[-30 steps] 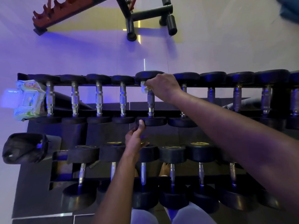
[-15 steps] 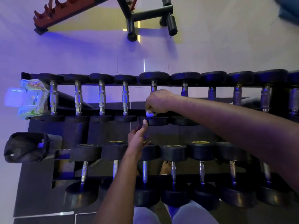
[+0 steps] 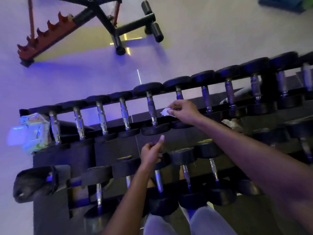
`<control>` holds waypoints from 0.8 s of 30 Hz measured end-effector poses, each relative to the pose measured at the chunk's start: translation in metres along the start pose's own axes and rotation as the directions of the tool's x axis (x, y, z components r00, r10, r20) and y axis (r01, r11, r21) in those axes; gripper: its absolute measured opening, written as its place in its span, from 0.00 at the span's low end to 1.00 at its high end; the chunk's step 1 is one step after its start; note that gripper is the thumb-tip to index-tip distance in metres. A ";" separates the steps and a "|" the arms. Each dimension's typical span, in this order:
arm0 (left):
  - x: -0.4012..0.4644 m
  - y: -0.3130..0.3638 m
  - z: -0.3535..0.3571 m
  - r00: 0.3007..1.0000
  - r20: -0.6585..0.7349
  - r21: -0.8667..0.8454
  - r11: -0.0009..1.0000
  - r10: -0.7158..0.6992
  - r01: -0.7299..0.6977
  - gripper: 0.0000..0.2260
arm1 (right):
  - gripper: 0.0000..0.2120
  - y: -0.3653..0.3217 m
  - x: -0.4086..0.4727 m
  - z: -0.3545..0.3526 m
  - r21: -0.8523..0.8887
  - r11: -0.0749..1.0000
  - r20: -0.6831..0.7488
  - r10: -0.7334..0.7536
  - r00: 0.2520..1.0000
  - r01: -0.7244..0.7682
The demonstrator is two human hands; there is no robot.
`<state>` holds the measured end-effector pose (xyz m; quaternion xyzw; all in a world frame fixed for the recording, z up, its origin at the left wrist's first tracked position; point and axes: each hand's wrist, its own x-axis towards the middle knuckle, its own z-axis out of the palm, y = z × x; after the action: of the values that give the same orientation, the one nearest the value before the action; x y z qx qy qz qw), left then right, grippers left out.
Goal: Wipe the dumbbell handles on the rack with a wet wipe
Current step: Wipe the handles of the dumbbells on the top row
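A two-tier black dumbbell rack [image 3: 237, 112] holds several black dumbbells with chrome handles. My right hand [image 3: 183, 111] pinches a small crumpled white wet wipe [image 3: 165, 111] just right of the fifth upper handle [image 3: 151, 108], off the metal. My left hand [image 3: 151, 153] hovers below that dumbbell's near head [image 3: 155, 129], fingers curled and thumb pointing up, holding nothing. It hangs over the lower row of dumbbells [image 3: 182, 156].
A green wet-wipe pack [image 3: 33, 131] with its white lid open sits at the rack's left end. A black bag [image 3: 33, 183] hangs at the lower left. A red and black bench frame [image 3: 94, 22] lies on the floor beyond. My knees [image 3: 169, 224] are below the rack.
My right hand has come off the fifth handle and moved right with the wipe. My left hand has let go of that dumbbell's head. The view has tilted.
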<state>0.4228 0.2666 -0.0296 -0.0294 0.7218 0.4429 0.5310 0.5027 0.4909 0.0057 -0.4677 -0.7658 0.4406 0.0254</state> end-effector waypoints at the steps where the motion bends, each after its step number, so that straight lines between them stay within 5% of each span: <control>1: -0.004 0.001 0.008 1.000 0.024 0.021 1.000 0.016 -0.017 0.21 | 0.09 0.004 -0.004 -0.008 0.038 0.999 -0.015 0.010 1.000 -0.010; 8: -0.016 0.020 0.066 0.991 0.083 0.071 0.991 0.104 -0.110 0.21 | 0.07 0.030 -0.025 -0.059 0.270 0.962 -0.040 0.063 0.997 -0.050; 19: -0.008 0.034 0.136 0.981 -0.180 0.064 0.996 0.076 -0.065 0.19 | 0.04 0.066 -0.022 -0.119 0.429 0.868 0.220 0.168 0.961 -0.250; 24: -0.013 0.031 0.148 0.967 -0.252 0.003 0.999 0.036 -0.036 0.17 | 0.12 0.069 -0.007 -0.133 0.163 0.976 0.214 0.109 0.971 -0.146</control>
<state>0.5216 0.3790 -0.0073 -0.0728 0.7835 0.4456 0.4269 0.6144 0.5845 0.0418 -0.4644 -0.6902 0.5536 -0.0398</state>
